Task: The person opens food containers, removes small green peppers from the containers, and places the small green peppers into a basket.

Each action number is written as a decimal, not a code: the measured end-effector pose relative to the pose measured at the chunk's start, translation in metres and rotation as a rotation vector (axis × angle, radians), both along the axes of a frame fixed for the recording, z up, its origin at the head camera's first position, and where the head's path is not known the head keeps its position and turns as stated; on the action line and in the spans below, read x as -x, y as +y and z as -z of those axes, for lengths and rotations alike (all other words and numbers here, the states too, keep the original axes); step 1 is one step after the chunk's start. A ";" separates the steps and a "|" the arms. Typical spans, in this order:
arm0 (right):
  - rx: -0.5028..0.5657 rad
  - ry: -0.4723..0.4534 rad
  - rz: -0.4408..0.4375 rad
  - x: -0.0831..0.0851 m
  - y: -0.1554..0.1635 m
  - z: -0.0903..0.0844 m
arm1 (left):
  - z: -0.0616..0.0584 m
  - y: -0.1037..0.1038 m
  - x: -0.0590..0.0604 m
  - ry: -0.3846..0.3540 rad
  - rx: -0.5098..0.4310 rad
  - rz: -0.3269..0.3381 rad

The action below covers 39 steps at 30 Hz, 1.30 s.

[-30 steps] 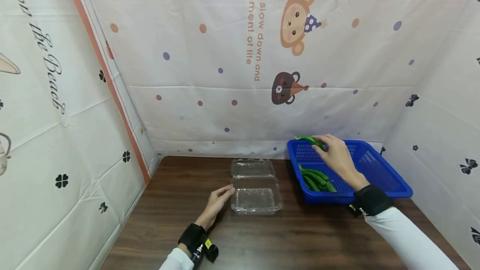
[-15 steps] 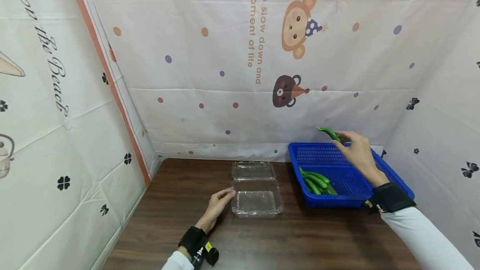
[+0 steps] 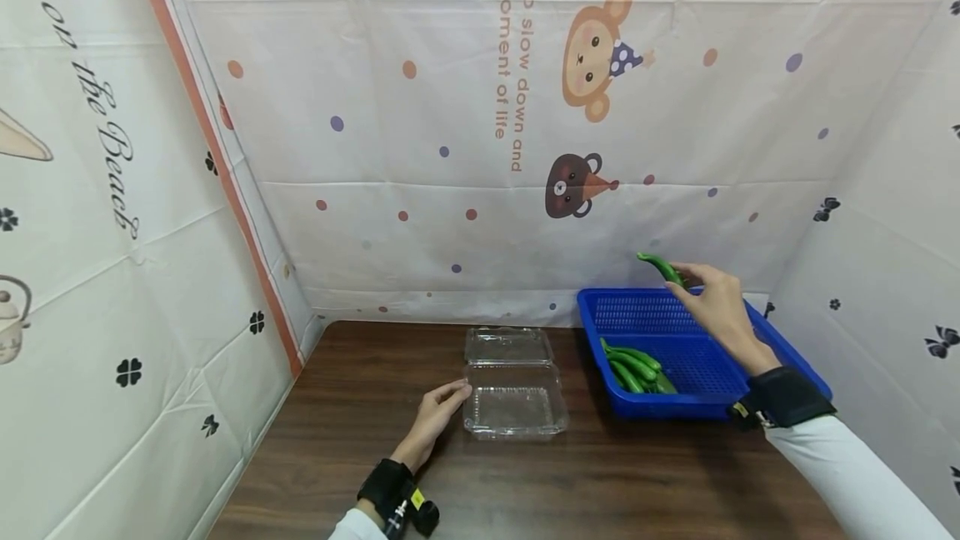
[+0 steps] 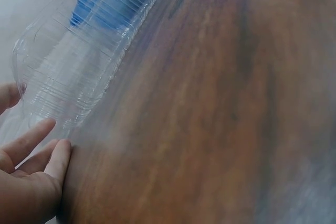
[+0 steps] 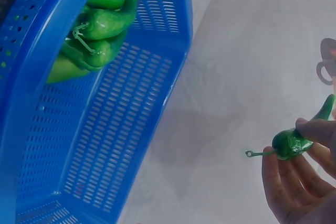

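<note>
While the right hand (image 3: 718, 307) is raised above the far rim of the blue basket (image 3: 780, 354), we note that its fingertips pinch one green pepper (image 3: 662, 267) near the stem end, the pointed tip aimed up and away from the basket toward the printed backdrop. In the right wrist view the same pepper (image 5: 294, 139) sits between thumb and fingers (image 5: 294, 182), its thin curled stem sticking out free of the grip. More green peppers (image 3: 632, 364) lie heaped in the near left corner of the basket. Left of the basket, on the dark wooden table (image 3: 360, 407), stands an open clear clamshell box (image 3: 514, 402), lid folded back behind the tray. The left hand (image 3: 435, 417) rests on the table with fingers straight and relaxed, fingertips touching the box's left edge; it clasps nothing. We judge the pepper light, glossy and therefore somewhat slippery, firm-walled but hollow, so hard squeezing could crease it. The thick shoulder just below the stem looks the best place to hold; the stem itself seems too thin to bear it. The box we judge to be thin, flexible plastic, light enough to slide when nudged.
</note>
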State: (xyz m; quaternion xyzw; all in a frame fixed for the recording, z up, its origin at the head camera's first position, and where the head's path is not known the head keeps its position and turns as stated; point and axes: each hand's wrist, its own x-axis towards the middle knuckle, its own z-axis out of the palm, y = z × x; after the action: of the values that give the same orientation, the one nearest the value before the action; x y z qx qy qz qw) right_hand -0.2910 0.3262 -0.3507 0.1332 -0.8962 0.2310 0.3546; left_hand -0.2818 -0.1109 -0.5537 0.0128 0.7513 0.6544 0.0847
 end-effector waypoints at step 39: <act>-0.021 -0.200 -0.034 0.001 -0.002 0.048 | -0.001 0.001 -0.003 -0.002 -0.011 -0.020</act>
State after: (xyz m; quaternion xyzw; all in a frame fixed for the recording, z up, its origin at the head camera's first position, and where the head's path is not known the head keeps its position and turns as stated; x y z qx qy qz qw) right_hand -0.2924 0.3245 -0.3990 0.1285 -0.9270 0.2399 0.2582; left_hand -0.2792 -0.1097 -0.5523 0.0051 0.7476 0.6594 0.0786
